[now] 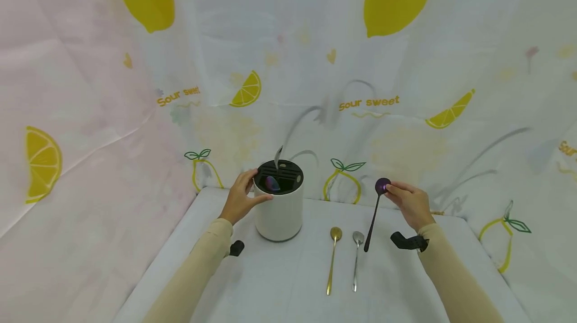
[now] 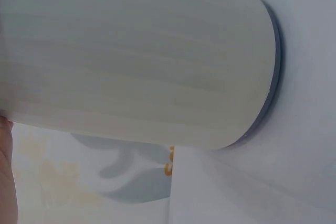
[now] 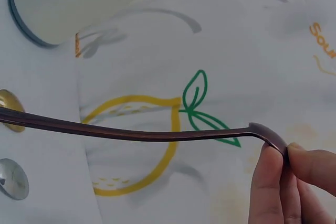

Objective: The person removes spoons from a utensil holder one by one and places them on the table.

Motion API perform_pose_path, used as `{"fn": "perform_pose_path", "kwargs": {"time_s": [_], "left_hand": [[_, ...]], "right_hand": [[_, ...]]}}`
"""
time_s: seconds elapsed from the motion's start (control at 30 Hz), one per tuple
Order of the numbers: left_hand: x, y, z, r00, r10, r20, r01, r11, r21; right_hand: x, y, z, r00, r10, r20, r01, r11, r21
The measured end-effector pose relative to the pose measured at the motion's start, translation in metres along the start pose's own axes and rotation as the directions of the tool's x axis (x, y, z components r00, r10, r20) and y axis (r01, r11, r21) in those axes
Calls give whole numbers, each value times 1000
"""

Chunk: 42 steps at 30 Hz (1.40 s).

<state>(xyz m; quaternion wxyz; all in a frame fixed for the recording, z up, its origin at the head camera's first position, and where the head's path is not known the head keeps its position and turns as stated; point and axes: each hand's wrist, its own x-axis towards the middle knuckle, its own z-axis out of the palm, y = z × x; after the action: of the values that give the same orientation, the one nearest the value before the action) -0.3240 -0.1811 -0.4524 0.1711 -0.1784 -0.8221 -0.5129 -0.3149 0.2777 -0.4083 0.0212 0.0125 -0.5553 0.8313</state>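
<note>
A white cylindrical utensil holder [image 1: 279,218] with a black slotted lid [image 1: 295,169] stands upright on the table. My left hand [image 1: 239,199] grips its upper side, thumb across the front and fingers at the left rim. From the lid rises a shiny curved metal utensil [image 1: 277,158], and a purple-blue sheen [image 1: 272,183] shows on the lid's front part. To the right, my right hand [image 1: 411,204] pinches a dark purple spoon [image 1: 382,186] by its bowl between thumb and fingers. Its long handle [image 3: 131,134] points down toward the table in the head view.
On the white table [image 1: 279,283], a gold spoon [image 1: 335,233] and a silver spoon [image 1: 358,237] lie side by side, bowls toward the back. Behind the table hangs a cloth [image 1: 288,62] printed with lemons, covering the wall.
</note>
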Motion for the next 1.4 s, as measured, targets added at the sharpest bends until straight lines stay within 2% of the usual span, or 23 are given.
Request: {"fn": "perform_pose_path", "kwargs": {"time_s": [0.3, 0.5, 0.83, 1.0, 1.4], "left_hand": [[0, 0, 1, 1000, -2, 0, 2, 1000, -1], [2, 0, 0, 1000, -2, -10, 2, 1000, -7], [1, 0, 1, 1000, 14, -16, -14, 1000, -9], [1, 0, 2, 1000, -5, -13, 5, 1000, -11], [2, -2, 1, 1000, 8, -13, -8, 1000, -16]], "right_hand": [[-5, 10, -21, 990, 139, -35, -140, 990, -33], [-2, 24, -32, 979, 195, -53, -197, 980, -21], [-2, 52, -50, 962, 267, -66, -268, 963, -9], [-3, 65, -56, 958, 277, -74, -278, 961, -3], [-8, 82, -58, 941, 329, -81, -333, 942, -33]]}}
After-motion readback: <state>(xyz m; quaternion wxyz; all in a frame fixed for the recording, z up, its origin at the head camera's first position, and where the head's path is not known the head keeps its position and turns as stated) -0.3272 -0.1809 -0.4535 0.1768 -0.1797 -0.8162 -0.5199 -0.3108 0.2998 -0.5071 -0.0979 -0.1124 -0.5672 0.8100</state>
